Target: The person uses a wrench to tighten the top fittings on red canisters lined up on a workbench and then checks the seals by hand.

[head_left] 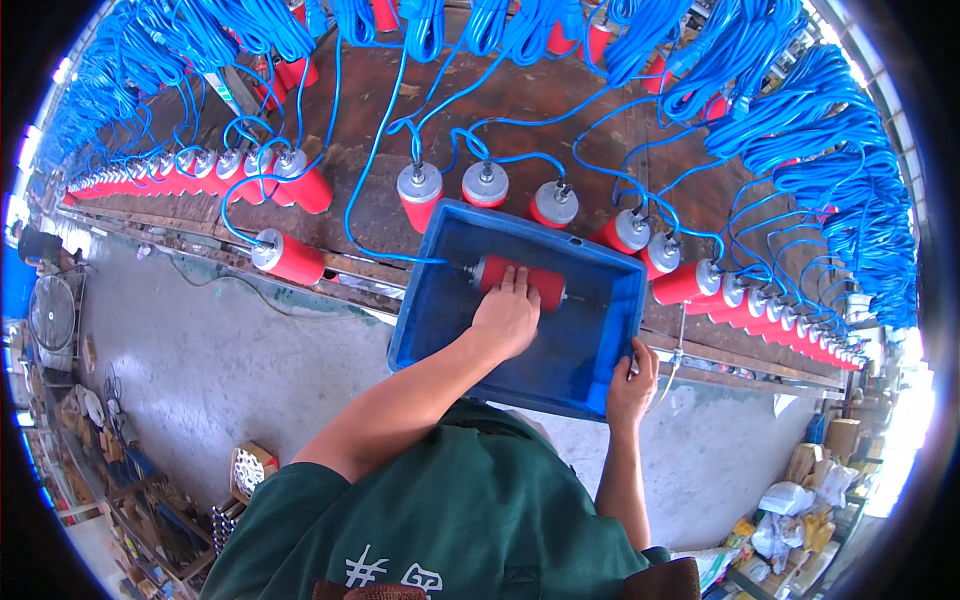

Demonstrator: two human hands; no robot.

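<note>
A red cylinder (548, 287) lies on its side in a blue plastic tray (420, 335), its blue cable (400, 258) leading out over the left rim. My left hand (508, 318) reaches into the tray with its fingers curved over the cylinder. The undersides of those fingers are hidden. My right hand (630, 388) grips the tray's right rim near its front corner, thumb and fingers bent around the edge. A dark, glossy layer that looks like water covers the tray's bottom. Just beyond the tray stand similar red cylinders with silver caps (485, 183).
Long rows of red cylinders (200, 172) line the brown workbench (370, 120) on both sides. Bundles of coiled blue cable (830, 130) hang or lie around its far side. One cylinder (290, 257) lies near the bench edge at left. Bags and boxes (790, 505) fill a shelf at lower right.
</note>
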